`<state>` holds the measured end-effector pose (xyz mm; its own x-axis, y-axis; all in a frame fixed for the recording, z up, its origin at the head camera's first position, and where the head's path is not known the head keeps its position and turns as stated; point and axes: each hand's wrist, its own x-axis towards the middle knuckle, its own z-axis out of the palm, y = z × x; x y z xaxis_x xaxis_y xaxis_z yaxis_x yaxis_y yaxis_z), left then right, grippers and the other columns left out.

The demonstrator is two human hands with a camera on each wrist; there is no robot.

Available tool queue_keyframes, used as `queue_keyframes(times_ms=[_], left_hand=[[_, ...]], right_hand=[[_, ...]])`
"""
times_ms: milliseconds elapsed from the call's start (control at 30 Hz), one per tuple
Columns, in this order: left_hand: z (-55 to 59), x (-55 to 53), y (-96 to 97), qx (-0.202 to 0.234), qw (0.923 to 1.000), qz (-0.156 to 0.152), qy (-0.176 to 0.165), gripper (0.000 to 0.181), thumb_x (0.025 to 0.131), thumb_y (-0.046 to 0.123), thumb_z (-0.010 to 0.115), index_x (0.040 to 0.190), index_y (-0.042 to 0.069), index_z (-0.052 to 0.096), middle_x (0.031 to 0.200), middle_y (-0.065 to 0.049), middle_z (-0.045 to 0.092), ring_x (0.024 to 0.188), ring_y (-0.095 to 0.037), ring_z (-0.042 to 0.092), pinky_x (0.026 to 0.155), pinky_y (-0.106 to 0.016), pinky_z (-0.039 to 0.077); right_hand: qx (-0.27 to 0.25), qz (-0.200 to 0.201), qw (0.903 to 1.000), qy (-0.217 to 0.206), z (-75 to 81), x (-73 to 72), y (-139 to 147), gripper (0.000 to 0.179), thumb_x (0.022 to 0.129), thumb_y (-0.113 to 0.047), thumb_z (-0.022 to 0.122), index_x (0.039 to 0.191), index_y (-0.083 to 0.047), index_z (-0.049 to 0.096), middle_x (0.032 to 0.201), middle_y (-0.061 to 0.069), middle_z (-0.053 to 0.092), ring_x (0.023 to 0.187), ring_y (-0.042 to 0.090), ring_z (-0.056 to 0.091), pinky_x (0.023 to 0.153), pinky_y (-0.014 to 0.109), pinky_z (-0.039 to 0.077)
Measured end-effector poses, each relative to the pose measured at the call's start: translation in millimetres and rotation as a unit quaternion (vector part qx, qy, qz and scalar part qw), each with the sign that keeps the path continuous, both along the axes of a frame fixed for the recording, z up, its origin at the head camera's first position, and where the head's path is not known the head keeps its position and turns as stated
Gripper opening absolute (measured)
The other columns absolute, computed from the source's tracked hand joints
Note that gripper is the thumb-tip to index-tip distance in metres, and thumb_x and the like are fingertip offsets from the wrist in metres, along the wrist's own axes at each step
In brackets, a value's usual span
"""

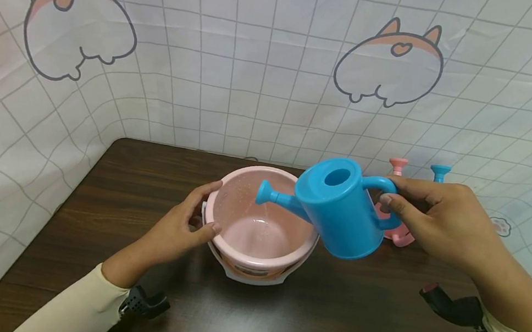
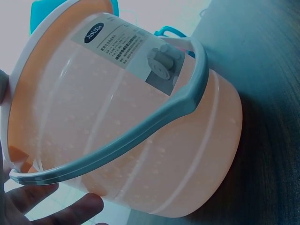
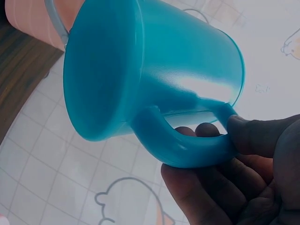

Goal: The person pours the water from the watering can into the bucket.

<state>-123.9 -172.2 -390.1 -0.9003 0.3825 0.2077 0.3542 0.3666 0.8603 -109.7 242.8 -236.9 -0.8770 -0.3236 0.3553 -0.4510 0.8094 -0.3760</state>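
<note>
A pink bucket [image 1: 261, 237] stands on the dark table, a little shallow water or shine at its bottom. My left hand [image 1: 181, 227] holds its rim at the left, with the thumb over the edge; in the left wrist view other fingers [image 2: 77, 208] lie near the bucket's grey handle [image 2: 140, 140]. My right hand [image 1: 443, 226] grips the handle of a blue watering can [image 1: 345, 214] and holds it tilted in the air, its spout over the bucket's opening. A faint streak shows below the spout head. In the right wrist view, fingers and thumb wrap the can's handle [image 3: 183, 147].
Behind the right hand stands a pink watering can [image 1: 398, 165], partly hidden, beside another blue spout [image 1: 440, 172]. A white grid-patterned cloth [image 1: 237, 74] with cartoon prints hangs behind the wooden table [image 1: 155, 174].
</note>
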Motion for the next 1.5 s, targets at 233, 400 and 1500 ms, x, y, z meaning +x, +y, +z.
queue_keyframes(times_ms=[233, 400, 1500], left_hand=[[-1.6, 0.2, -0.5, 0.002, 1.0, -0.003, 0.006, 0.077, 0.095, 0.027, 0.069, 0.16, 0.022, 0.029, 0.144, -0.013, 0.049, 0.105, -0.023, 0.064, 0.086, -0.035, 0.053], [-1.1, 0.5, 0.1, 0.007, 0.9999, -0.005, 0.006, 0.077, 0.095, 0.027, 0.069, 0.16, 0.023, 0.028, 0.144, -0.013, 0.05, 0.104, -0.024, 0.064, 0.084, -0.035, 0.053], [-2.3, 0.5, -0.1, 0.01, 0.9999, -0.005, 0.006, 0.077, 0.095, 0.028, 0.069, 0.16, 0.022, 0.028, 0.143, -0.013, 0.049, 0.103, -0.024, 0.063, 0.084, -0.034, 0.053]], right_hand=[[0.011, -0.003, 0.9999, 0.0, -0.3, -0.2, 0.0, 0.037, 0.094, -0.014, 0.076, 0.128, 0.0, 0.071, 0.07, -0.006, 0.066, 0.059, 0.01, 0.052, 0.048, 0.028, 0.037], [0.016, -0.002, 0.9998, 0.008, 0.6, 0.4, -1.0, 0.037, 0.094, -0.017, 0.076, 0.128, -0.003, 0.072, 0.066, -0.008, 0.063, 0.059, 0.011, 0.053, 0.049, 0.029, 0.037], [0.013, -0.002, 0.9999, 0.002, 1.9, 1.0, -1.3, 0.036, 0.095, -0.018, 0.075, 0.127, -0.003, 0.072, 0.07, -0.006, 0.067, 0.06, 0.011, 0.057, 0.049, 0.029, 0.041]])
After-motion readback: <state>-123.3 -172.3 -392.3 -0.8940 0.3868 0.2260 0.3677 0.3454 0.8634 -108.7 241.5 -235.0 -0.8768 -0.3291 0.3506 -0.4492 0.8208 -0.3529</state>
